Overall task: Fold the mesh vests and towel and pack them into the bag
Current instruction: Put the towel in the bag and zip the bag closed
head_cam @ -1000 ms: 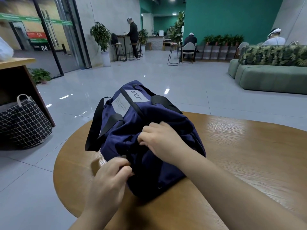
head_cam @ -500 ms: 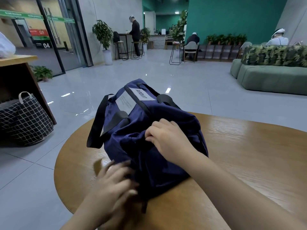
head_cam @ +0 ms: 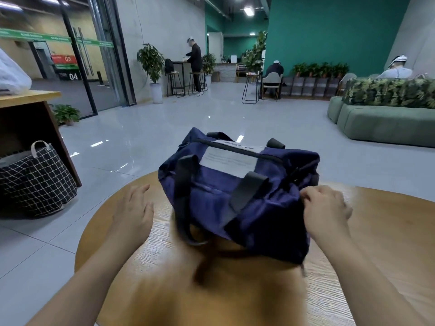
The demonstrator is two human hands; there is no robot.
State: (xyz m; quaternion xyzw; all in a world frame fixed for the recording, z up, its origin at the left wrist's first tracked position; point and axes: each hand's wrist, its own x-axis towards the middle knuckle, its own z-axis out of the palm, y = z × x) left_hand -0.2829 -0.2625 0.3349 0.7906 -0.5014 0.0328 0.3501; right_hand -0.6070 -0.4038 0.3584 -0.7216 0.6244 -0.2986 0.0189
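bare table (head_cam: 388, 231) right of bag (head_cam: 247, 208), drooping strap (head_cam: 182, 208) between left hand (head_cam: 131, 210) and bag

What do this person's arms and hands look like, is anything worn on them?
Both forearms are bare, with no sleeves in view. The left hand and right hand wear no gloves, and no rings, watch or bracelets show. The picture is somewhat blurred, so small details could be missed.

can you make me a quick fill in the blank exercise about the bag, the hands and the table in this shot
1. The navy bag sits on a round ____ table.
2. The ____ hand grips the bag's end.
3. The left hand hovers with its fingers ____, apart from the bag.
4. A checked basket stands on the ____ to the left of the table.

Missing words: wooden; right; straight; floor
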